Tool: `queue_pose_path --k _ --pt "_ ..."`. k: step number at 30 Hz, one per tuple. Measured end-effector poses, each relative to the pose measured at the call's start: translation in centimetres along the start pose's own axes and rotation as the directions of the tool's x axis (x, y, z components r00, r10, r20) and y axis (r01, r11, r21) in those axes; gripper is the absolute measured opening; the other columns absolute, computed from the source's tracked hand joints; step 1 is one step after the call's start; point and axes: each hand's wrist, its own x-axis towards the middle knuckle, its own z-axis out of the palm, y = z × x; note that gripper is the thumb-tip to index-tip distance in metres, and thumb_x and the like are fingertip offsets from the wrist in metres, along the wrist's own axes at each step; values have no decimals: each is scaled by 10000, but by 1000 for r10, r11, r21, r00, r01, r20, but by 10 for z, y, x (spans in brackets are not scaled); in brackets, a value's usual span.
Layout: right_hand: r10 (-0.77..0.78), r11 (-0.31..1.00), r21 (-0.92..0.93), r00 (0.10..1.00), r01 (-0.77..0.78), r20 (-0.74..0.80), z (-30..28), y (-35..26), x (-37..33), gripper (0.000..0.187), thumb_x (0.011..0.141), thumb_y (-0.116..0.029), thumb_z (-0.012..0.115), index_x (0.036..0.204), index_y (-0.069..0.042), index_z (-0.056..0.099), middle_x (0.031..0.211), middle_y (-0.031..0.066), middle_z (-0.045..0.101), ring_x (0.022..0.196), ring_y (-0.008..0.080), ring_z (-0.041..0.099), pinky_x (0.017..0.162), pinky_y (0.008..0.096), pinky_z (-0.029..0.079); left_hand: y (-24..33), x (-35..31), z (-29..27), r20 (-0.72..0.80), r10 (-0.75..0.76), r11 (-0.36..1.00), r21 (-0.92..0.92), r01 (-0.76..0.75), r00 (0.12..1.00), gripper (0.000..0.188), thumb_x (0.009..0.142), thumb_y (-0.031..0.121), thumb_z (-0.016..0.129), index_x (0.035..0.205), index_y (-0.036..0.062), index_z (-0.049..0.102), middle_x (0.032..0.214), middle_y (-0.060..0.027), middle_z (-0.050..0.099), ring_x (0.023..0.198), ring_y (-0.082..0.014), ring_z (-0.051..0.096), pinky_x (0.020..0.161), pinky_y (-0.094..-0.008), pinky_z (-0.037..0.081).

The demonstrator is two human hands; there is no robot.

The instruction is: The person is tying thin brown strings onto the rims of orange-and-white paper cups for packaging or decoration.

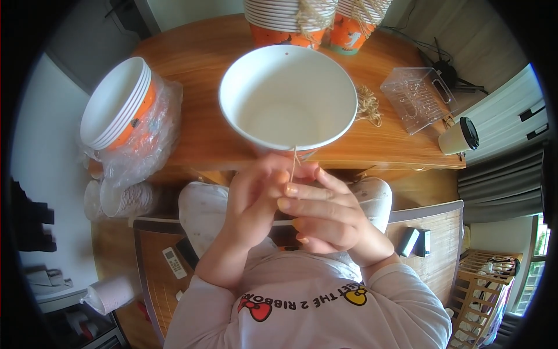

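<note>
A white-lined paper bucket (289, 96) stands at the front edge of the table, its wide mouth facing up at me. From its near rim a thin, pale string (294, 158) runs down into my fingers. My left hand (254, 195) is closed, its fingertips pinched around the string just below the rim. My right hand (326, 212) meets it from the other side, fingers curled and also pinching the string. The fingertips of both hands almost touch, so the exact grip on the string is partly hidden. One small hole shows in the bucket's far wall.
At the back, stacked orange-and-white buckets (282, 34) carry loops of string. More buckets (119, 104) lie tilted in clear plastic at left. A bundle of string (368, 106), a clear plastic box (414, 96) and a lidded cup (458, 137) are on the right.
</note>
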Motion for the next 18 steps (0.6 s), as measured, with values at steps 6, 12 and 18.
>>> queue_pose_path --k 6,12,18 --pt "208 978 68 929 -196 -307 9 -5 -25 137 841 -67 651 971 -37 622 979 132 710 950 302 657 934 437 458 9 0 7 -38 -94 995 25 95 995 175 1015 142 547 1009 -24 603 1065 -153 690 1043 -221 655 942 -361 502" --pt "578 816 151 772 -558 -264 32 -10 -20 363 822 9 696 1130 5 503 987 114 628 852 237 621 816 333 483 15 -1 7 -2 -56 970 236 55 998 100 969 52 584 1025 -22 619 1096 -157 695 1084 -205 642 978 -350 476" --pt "758 607 599 605 -522 -241 30 -26 -27 265 929 58 569 1157 21 440 989 104 604 899 161 619 830 287 496 13 -1 4 0 92 913 399 -84 996 75 910 -17 642 983 -12 625 1077 -123 683 1006 -179 666 853 -279 522"
